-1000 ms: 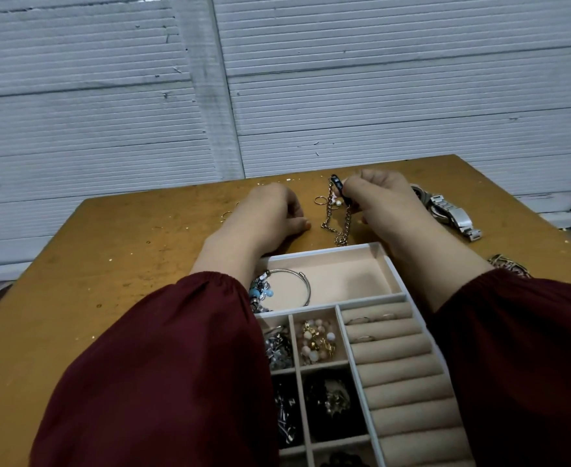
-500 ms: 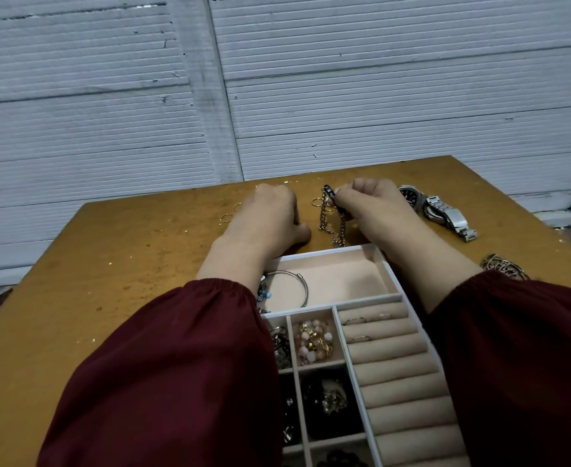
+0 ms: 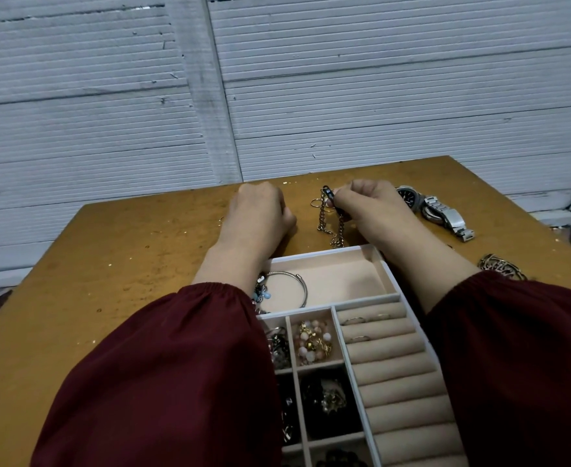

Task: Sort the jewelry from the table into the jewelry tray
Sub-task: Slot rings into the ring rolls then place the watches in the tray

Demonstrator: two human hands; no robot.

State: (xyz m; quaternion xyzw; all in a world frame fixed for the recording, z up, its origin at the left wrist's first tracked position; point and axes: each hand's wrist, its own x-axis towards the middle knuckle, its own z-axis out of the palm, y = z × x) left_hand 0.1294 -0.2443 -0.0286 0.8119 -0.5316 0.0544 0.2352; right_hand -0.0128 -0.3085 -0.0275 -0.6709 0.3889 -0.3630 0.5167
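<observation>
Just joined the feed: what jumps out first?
The right hand pinches a chain dangling just beyond the far edge of the jewelry tray. A silver watch lies on the table right of that hand; the left hand rests curled left of the chain.

Prob. a home corner or makeshift hobby spot; the exact kind can't be told. A worn, scratched ochre wooden table (image 3: 125, 257) is set against a white ribbed panel wall (image 3: 395, 96) at 12 o'clock, w/ a scuffed white vertical post (image 3: 206, 106) at approx. 11. Scuff marks are seen on the panels, and glitter specks on the tabletop. A white compartmented jewellery tray w/ beige lining (image 3: 361, 301) is placed at 6 o'clock. A silver metal wristwatch (image 3: 436, 210) is left at 2 and a gold filigree bangle (image 3: 501, 266) at 3.
</observation>
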